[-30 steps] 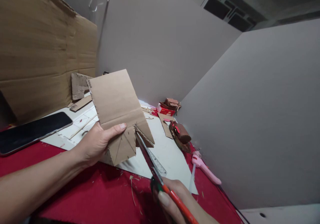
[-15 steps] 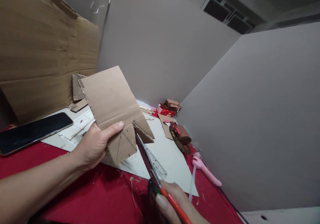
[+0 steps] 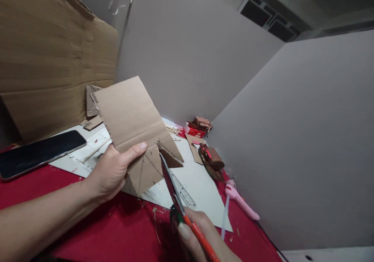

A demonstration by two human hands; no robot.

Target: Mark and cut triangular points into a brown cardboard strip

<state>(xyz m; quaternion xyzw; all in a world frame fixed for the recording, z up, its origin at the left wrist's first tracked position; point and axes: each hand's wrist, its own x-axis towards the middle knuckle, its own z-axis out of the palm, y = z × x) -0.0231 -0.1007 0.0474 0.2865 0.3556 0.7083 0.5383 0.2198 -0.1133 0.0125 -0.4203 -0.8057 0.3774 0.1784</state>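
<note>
Your cardboard piece is held up, tilted, above the white sheet, with its long axis slanting from upper left, at the far end, to lower right, at the near end. A crease crosses it, and pencil lines mark the near part. A cut opens at the near end and sets a pointed flap apart on the right.

Your left hand pinches the piece at its lower left, thumb flat on the front face, the other fingers hidden behind; most of the board rises above and to the right of that thumb. Your right hand is closed around the handles of the scissors, whose blades lie nearly together and point up and left, tips at the cut; you cannot tell whether they touch its edge.

To the right of the flap, you have bare white sheet as far as the brown model. Nearer you, below the piece, lies red cloth with scattered scraps. Your phone lies left of the piece, and the wall stands beyond its far edge.
</note>
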